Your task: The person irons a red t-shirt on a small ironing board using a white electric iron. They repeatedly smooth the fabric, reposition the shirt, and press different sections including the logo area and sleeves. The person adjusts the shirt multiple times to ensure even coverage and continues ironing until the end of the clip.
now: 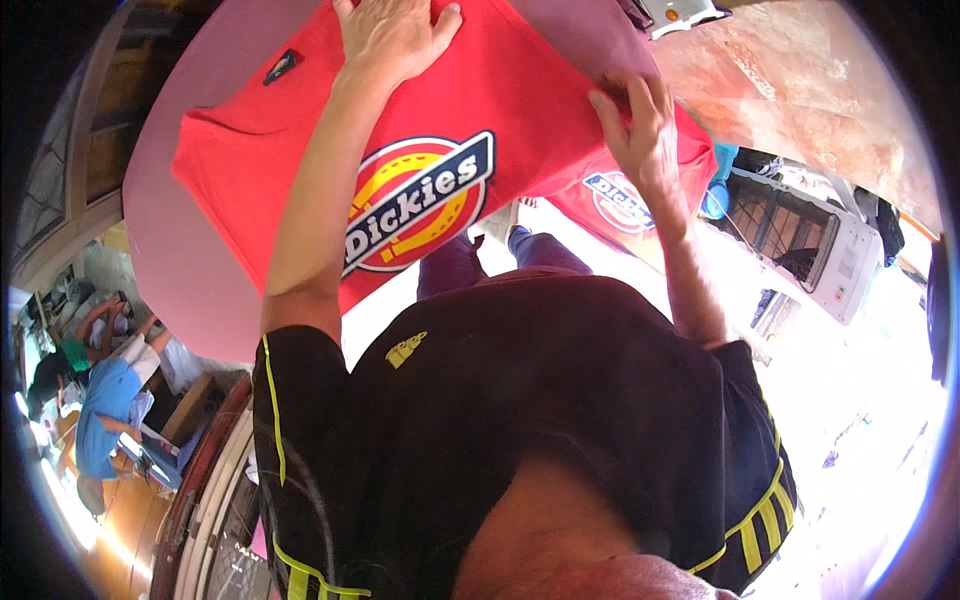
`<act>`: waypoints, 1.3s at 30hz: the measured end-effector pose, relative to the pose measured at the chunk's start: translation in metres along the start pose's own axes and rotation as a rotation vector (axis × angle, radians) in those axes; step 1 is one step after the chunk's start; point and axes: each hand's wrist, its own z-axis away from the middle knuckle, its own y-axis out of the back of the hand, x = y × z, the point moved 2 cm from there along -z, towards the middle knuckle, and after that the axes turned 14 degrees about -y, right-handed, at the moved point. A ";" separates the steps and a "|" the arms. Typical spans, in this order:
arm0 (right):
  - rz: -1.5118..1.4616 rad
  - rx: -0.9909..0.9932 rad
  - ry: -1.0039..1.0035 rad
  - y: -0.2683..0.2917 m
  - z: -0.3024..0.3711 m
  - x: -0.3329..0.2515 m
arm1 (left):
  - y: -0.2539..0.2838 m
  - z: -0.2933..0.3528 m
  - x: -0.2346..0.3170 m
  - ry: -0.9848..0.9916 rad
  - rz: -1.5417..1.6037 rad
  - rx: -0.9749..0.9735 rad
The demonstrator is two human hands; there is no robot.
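A red garment (520, 110) with a large blue, white and yellow horseshoe print lies spread over a mauve padded surface (165, 215), its near edge hanging toward me. My left hand (395, 38) rests on its far part with thumb and fingers spread; the fingertips run off the upper edge of the view. At the right side of the garment, my right hand (642, 135) touches the cloth with thumb and fingers apart. Below that hand hangs more red cloth (575, 205) bearing a smaller, similar print; whether it is one piece with the first cannot be told.
A light machine or frame with a control panel (850, 265) stands at the right. A pinkish sheet-covered surface (800, 70) lies at the far right. Another person in blue (105, 400) is at the lower left, near a wooden box (190, 410).
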 end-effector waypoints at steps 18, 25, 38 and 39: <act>-0.357 -0.096 0.380 -0.054 -0.045 -0.061 | -0.033 -0.001 -0.013 -0.017 0.348 0.252; -0.024 -0.209 0.571 -0.138 -0.089 -0.116 | 0.021 0.129 -0.015 0.408 0.093 0.497; 0.119 -0.380 0.749 -0.133 -0.097 -0.144 | 0.030 0.197 -0.149 0.377 0.001 0.394; 0.070 -0.358 0.735 -0.136 -0.097 -0.152 | 0.032 0.201 -0.160 0.339 0.107 0.421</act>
